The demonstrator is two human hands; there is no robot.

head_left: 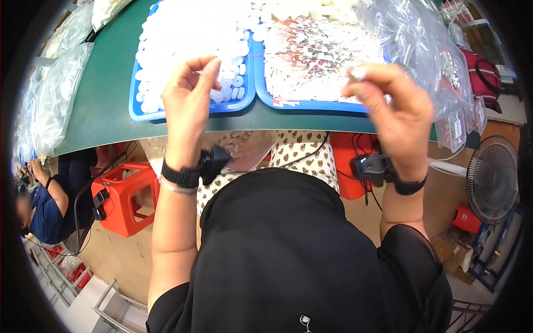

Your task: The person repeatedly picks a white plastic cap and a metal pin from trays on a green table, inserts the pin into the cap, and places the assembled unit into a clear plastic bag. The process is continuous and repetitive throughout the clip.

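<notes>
My left hand point(190, 89) is raised over the near part of a blue tray point(133, 100) heaped with small white round plastic pieces point(237, 81). Its fingers are curled with thumb and forefinger close together; what they hold, if anything, is hidden. At the right, my right hand point(397, 100) pinches a small white plastic piece point(358, 73) between thumb and fingertips. That hand is above the front right corner of a second blue tray point(311, 105), which holds many thin white parts with red and dark wires point(311, 47).
Clear plastic bags point(405, 33) lie beside the right tray, and more bags point(61, 94) at the left of the green table point(108, 72). A red stool point(125, 194) and a seated person point(53, 205) are at the left. A black fan point(493, 178) stands at the right.
</notes>
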